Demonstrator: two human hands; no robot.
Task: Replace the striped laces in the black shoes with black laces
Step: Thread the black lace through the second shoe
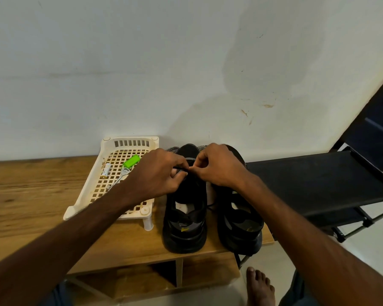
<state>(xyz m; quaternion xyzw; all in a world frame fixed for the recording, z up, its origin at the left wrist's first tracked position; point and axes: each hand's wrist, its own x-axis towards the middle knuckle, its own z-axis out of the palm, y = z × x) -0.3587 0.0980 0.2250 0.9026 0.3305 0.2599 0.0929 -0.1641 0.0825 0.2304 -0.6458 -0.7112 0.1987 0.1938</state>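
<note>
While the two black shoes are standing side by side on the wooden desk (42, 195) with toes pointing at the wall, both hands are working over the left shoe (185, 217). The left grip (157, 175) is pinching a thin black lace (180, 168) between thumb and fingertips above the forward eyelet area of that shoe. The right grip (219, 166) is closing its thumb and forefinger on the same lace just beside the left fingertips, so both grips are nearly touching. The right wrist is crossing over the toe end of the right shoe (239, 219), which is sitting just beside the left one at the desk's right edge. Another dark strand is showing in the gap between the shoes. The striped laces (172, 149) are lying behind the shoe toes, near the wall and partly hidden by the hands.

A cream lattice tray (111, 143) is standing on short legs just left of the shoes, holding a green block (132, 160), a battery (106, 170) and a metal tool (119, 176). A black shelf rack (318, 180) is adjoining the desk on the right. A bare foot (260, 286) is resting on the floor below.
</note>
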